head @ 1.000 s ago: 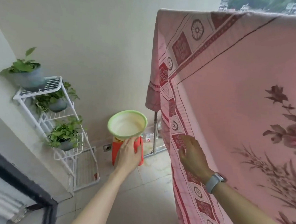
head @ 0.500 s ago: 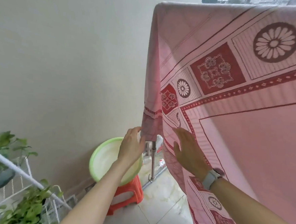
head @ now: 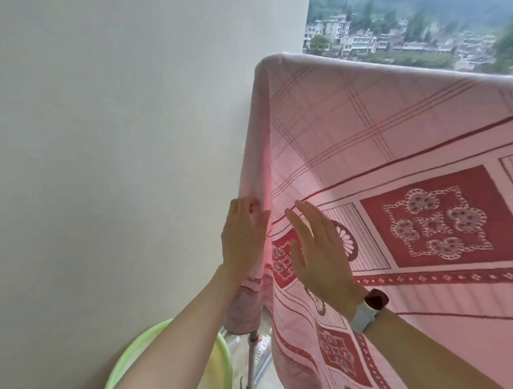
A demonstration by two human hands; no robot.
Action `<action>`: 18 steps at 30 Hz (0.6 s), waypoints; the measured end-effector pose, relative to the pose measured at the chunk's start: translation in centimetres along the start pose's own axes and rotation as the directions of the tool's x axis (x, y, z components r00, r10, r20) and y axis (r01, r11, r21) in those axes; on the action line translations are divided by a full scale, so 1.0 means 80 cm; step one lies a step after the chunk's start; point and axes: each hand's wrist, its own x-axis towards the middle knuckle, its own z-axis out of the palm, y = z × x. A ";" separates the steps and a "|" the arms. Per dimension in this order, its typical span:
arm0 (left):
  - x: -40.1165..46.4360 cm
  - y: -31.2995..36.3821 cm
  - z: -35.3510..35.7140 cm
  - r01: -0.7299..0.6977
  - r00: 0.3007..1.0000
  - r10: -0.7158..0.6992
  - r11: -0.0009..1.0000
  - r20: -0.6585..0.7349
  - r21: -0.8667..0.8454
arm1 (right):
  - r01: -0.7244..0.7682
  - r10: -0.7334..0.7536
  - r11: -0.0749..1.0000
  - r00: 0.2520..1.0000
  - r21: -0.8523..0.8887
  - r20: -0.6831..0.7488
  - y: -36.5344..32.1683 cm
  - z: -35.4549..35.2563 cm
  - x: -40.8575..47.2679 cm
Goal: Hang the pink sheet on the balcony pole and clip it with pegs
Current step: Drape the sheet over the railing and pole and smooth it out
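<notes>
The pink sheet [head: 374,148], patterned with dark red squares and flowers, hangs draped over a horizontal pole hidden under its top fold. My left hand [head: 243,236] rests flat against the sheet's left hanging edge, fingers up. My right hand [head: 318,253], with a white watch on the wrist, lies flat and spread on the front face of the sheet, just right of that edge. Neither hand holds anything. No pegs are visible.
A plain white wall [head: 106,153] stands close on the left. Below my left forearm sits a light green basin [head: 218,371]. A thin metal post [head: 251,364] of the rack runs down to the tiled floor. Beyond the sheet's top are distant buildings and hills.
Both hands have risen along the sheet's left edge. My left hand left the green basin and now touches the sheet. The view has tilted upward, losing the plant rack.
</notes>
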 end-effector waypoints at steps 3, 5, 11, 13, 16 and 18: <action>0.018 -0.014 0.000 -0.050 0.999 0.047 0.995 -0.027 -0.084 | -0.019 0.011 0.988 0.998 -0.154 -0.055 0.000 0.004 0.028; 0.029 -0.019 -0.004 -0.066 0.998 0.063 0.984 -0.024 -0.166 | -0.095 0.079 0.968 0.994 -0.231 -0.078 -0.005 0.008 0.039; 0.062 -0.020 -0.012 -0.084 0.992 0.095 0.988 0.080 -0.133 | -0.301 0.261 0.912 0.950 -0.278 -0.173 -0.036 0.017 0.054; 0.066 -0.027 -0.022 -0.098 0.993 0.112 0.967 0.044 -0.234 | -0.298 0.244 0.911 0.947 -0.286 -0.211 -0.041 0.016 0.060; 0.071 -0.031 -0.048 -0.077 0.992 0.108 0.930 0.068 -0.358 | -0.177 0.115 0.925 0.974 -0.338 -0.194 -0.044 0.015 0.070; 0.078 -0.023 -0.066 -0.117 0.988 0.148 0.909 0.046 -0.400 | -0.047 0.007 0.924 0.994 -0.380 -0.105 -0.046 0.010 0.075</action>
